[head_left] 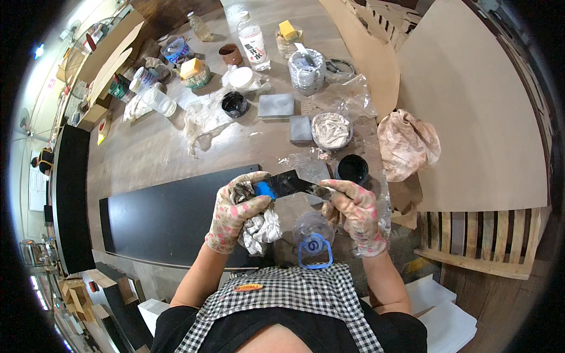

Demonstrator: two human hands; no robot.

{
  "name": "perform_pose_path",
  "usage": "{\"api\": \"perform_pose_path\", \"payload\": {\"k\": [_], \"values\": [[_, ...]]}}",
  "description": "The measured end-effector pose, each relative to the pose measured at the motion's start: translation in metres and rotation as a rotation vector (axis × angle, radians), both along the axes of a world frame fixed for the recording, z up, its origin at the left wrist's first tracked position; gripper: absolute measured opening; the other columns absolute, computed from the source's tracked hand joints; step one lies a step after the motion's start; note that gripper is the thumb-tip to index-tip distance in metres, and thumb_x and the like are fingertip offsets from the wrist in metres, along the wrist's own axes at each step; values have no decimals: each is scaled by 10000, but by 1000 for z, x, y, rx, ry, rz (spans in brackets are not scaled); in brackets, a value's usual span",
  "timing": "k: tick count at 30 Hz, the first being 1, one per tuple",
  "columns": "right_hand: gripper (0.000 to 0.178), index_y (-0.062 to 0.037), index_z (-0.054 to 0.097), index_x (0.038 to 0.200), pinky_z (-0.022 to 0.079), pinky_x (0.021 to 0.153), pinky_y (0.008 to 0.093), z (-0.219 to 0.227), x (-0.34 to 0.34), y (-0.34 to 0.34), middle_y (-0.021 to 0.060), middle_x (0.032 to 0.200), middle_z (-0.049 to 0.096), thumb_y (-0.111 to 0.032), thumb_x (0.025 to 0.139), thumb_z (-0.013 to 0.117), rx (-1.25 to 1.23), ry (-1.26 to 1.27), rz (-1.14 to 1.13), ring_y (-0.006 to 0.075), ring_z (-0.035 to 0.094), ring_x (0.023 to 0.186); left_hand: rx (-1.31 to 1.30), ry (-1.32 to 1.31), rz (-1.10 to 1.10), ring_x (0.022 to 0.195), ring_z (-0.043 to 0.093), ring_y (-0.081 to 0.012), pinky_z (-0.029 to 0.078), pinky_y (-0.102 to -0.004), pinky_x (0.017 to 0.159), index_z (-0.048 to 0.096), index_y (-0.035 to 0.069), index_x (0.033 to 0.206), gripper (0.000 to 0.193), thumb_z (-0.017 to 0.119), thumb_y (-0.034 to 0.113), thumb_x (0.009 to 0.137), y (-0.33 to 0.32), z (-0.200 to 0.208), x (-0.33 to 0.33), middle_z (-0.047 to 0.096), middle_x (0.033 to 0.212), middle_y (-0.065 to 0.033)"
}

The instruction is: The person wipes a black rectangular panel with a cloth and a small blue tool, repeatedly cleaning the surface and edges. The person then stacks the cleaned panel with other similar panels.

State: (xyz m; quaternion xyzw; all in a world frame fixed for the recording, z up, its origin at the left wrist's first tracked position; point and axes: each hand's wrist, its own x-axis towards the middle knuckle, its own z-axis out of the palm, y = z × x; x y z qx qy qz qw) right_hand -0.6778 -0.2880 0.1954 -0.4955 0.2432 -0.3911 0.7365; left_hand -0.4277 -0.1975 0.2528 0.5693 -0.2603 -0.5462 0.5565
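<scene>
My left hand (229,215), in a floral work glove, grips a scraper (286,183) with a blue grip and a wide blade smeared black. Bunched in the same hand is a crumpled grey-white rag (261,231), hanging below the fingers. My right hand (358,215), gloved alike, pinches a narrow putty knife (316,189) with a dark-stained blade. The knife's tip meets the scraper's right edge, or lies very close to it. Both tools are held above the table, just left of a tub of black paste (352,169). A clear plastic jug (313,235) with a blue handle stands below them.
A long black panel (170,206) lies on the table at left. Sanding blocks (276,106), a bowl with a pale cloth (331,130), a water bottle (253,44) and several tubs stand farther back. A stained cloth (407,144) hangs by cardboard (471,117) at right, above a wooden pallet (482,238).
</scene>
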Motion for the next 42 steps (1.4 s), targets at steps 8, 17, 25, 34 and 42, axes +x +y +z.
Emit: {"api": "perform_pose_path", "payload": {"k": [8,17,25,34,42], "values": [[250,10,681,1155,344,397,210,17,0,9,31,650,629,-140,999,556,275,102,-67,50,477,462,-46,4,26,832,663,-103,544,-248,784,645,-32,1232,439,756,-14,808,3,-3,-11,708,968,-61],[258,0,639,1211,394,473,193,10,9,23,9,708,621,-133,1035,505,18,36,-137,46,526,556,9,-26,82,763,662,-102,545,-241,734,637,-28,1230,412,740,-5,832,-2,-5,-26,710,896,-66],[254,-8,627,1240,465,587,215,-5,19,40,6,761,635,-79,1015,533,-57,27,-280,42,565,654,-25,-170,45,794,642,-74,525,-221,731,650,-21,1215,404,771,30,833,3,-14,-35,705,920,-43],[273,-1,625,1232,451,533,220,0,-21,9,22,737,658,-48,971,561,-71,616,-599,55,571,596,-46,-146,107,754,651,-85,538,-228,711,645,-16,1233,424,751,-17,822,18,-22,-17,699,892,-47],[417,-25,597,1283,541,652,310,5,-27,24,99,866,702,-46,880,700,-756,553,-534,202,676,726,-145,-169,192,752,623,-85,524,-232,713,645,-15,1234,410,735,-2,834,38,-32,-2,683,919,-42]]}}
